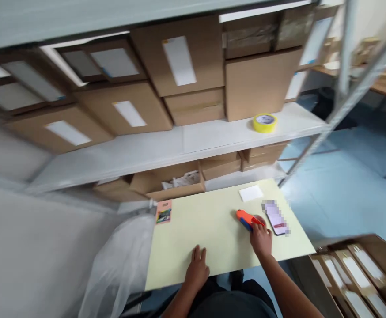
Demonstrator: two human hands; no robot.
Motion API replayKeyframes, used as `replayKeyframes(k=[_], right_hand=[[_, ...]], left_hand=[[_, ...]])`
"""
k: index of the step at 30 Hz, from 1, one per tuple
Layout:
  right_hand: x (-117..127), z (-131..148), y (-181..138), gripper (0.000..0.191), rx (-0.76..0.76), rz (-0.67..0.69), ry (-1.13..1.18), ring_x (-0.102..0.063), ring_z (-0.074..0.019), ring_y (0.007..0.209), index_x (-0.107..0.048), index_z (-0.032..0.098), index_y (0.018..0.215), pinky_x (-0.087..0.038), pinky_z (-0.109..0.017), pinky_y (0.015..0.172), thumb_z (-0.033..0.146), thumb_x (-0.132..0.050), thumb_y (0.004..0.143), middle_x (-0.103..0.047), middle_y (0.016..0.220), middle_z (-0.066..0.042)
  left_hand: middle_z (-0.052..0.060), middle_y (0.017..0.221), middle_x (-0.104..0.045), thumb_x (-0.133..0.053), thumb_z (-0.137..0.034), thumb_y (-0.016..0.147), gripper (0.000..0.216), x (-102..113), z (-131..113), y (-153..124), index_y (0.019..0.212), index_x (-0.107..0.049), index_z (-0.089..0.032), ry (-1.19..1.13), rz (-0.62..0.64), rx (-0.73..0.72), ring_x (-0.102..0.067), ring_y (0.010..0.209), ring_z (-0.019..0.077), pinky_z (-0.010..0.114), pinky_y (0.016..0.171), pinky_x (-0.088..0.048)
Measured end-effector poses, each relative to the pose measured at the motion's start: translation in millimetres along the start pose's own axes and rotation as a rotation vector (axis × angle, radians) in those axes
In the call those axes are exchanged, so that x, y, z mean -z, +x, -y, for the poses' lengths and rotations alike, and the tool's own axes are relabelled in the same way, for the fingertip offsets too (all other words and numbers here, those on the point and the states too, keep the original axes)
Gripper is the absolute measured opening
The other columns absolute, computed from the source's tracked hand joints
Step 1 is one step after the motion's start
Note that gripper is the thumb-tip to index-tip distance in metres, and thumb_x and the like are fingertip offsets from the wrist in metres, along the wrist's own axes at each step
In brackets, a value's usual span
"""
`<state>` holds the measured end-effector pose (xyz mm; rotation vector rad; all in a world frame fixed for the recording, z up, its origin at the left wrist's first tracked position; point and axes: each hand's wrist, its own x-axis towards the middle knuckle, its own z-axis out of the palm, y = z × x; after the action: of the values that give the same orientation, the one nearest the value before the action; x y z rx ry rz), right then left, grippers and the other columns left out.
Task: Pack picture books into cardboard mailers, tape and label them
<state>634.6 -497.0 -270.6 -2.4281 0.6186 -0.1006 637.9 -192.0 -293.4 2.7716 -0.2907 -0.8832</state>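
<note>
My right hand is closed around an orange and blue tape dispenser over the right half of the pale yellow table. A round, brownish part, perhaps the tape roll, shows just past my fingers. Near the table's front edge my left hand rests on the surface, fingers stretched forward and nothing in them. To the right of my right hand lies a phone, its screen lit and partly blurred. Behind the dispenser is a white sheet or card.
A pink picture card lies at the table's left back corner. Shelving behind carries cardboard boxes and a yellow tape roll. Clear plastic hangs at the left. At the lower right stands an open carton of labelled boxes.
</note>
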Motion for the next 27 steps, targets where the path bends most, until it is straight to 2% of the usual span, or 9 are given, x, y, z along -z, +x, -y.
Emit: replayKeyframes(k=[3,6,9,12,14,18,20,23,27], right_hand=[[-1,-15,-9,0.04,0.114,-0.009,-0.058,-0.062,-0.0424,0.115,-0.066,0.019,0.12,-0.043,-0.059,0.097,0.032,-0.052,0.085,-0.069,0.124,-0.022],[-8,-30,-18,0.051,0.313,-0.075,-0.044,-0.063,-0.0431,0.116,-0.066,0.014,0.121,-0.051,-0.056,0.091,0.048,-0.044,0.089,-0.065,0.131,-0.023],[-16,-28,-34,0.05,0.293,0.088,0.067,-0.072,-0.0371,0.1,-0.069,0.021,0.113,-0.059,-0.048,0.079,0.058,-0.049,0.086,-0.074,0.116,-0.017],[-29,1,-55,0.048,0.21,0.341,0.2,-0.077,-0.032,0.088,-0.071,0.023,0.105,-0.062,-0.041,0.075,0.062,-0.055,0.081,-0.079,0.104,-0.013],[-43,34,-68,0.048,0.17,0.471,0.254,-0.077,-0.0319,0.092,-0.071,0.023,0.104,-0.062,-0.039,0.078,0.062,-0.057,0.079,-0.08,0.1,-0.012],[-77,119,-90,0.047,0.15,0.675,0.329,-0.077,-0.0308,0.098,-0.072,0.023,0.104,-0.062,-0.038,0.085,0.061,-0.06,0.079,-0.08,0.101,-0.011],[-95,161,-100,0.046,0.166,0.77,0.348,-0.076,-0.0298,0.097,-0.073,0.023,0.104,-0.061,-0.038,0.087,0.06,-0.06,0.08,-0.08,0.101,-0.01],[-122,215,-115,0.043,0.207,0.894,0.333,-0.076,-0.0288,0.098,-0.074,0.022,0.106,-0.059,-0.039,0.09,0.056,-0.059,0.083,-0.08,0.102,-0.01],[-151,258,-132,0.04,0.238,0.962,0.27,-0.074,-0.0282,0.097,-0.074,0.021,0.111,-0.057,-0.042,0.093,0.048,-0.06,0.085,-0.079,0.103,-0.01]], left_hand=[[0.012,0.163,-0.038,-0.054,-0.027,0.082,0.073,11,7,-18,0.153,-0.045,-0.013,-0.24,-0.003,0.013,-0.03,0.153,0.0258,0.038,0.124,-0.028],[0.008,0.149,-0.058,-0.051,-0.033,0.088,0.057,29,40,-42,0.144,-0.056,-0.022,-0.406,-0.186,0.004,-0.052,0.138,0.0224,0.036,0.119,-0.038],[0.007,0.132,-0.07,-0.047,-0.031,0.092,0.043,48,100,-71,0.13,-0.066,-0.024,-0.473,-0.454,0.118,-0.064,0.122,0.0214,0.036,0.111,-0.046],[0.007,0.134,-0.068,-0.044,-0.024,0.094,0.042,63,172,-92,0.13,-0.065,-0.021,-0.44,-0.666,0.37,-0.061,0.126,0.0217,0.037,0.112,-0.045],[0.007,0.139,-0.065,-0.039,-0.019,0.096,0.045,68,218,-95,0.135,-0.061,-0.02,-0.437,-0.612,0.591,-0.059,0.129,0.0202,0.035,0.112,-0.044],[0.012,0.128,-0.07,-0.047,-0.012,0.093,0.039,61,285,-76,0.126,-0.067,-0.016,-0.497,-0.404,0.675,-0.062,0.125,0.0237,0.036,0.109,-0.045],[0.012,0.126,-0.07,-0.054,-0.014,0.093,0.032,52,307,-60,0.121,-0.068,-0.015,-0.535,-0.314,0.668,-0.063,0.122,0.024,0.037,0.108,-0.046],[0.011,0.13,-0.065,-0.062,-0.03,0.096,0.032,38,330,-33,0.125,-0.064,-0.017,-0.604,-0.228,0.671,-0.064,0.117,0.0242,0.045,0.102,-0.052],[0.01,0.131,-0.062,-0.064,-0.04,0.096,0.041,23,351,-4,0.13,-0.059,-0.018,-0.748,-0.193,0.688,-0.064,0.111,0.0238,0.046,0.093,-0.057]])
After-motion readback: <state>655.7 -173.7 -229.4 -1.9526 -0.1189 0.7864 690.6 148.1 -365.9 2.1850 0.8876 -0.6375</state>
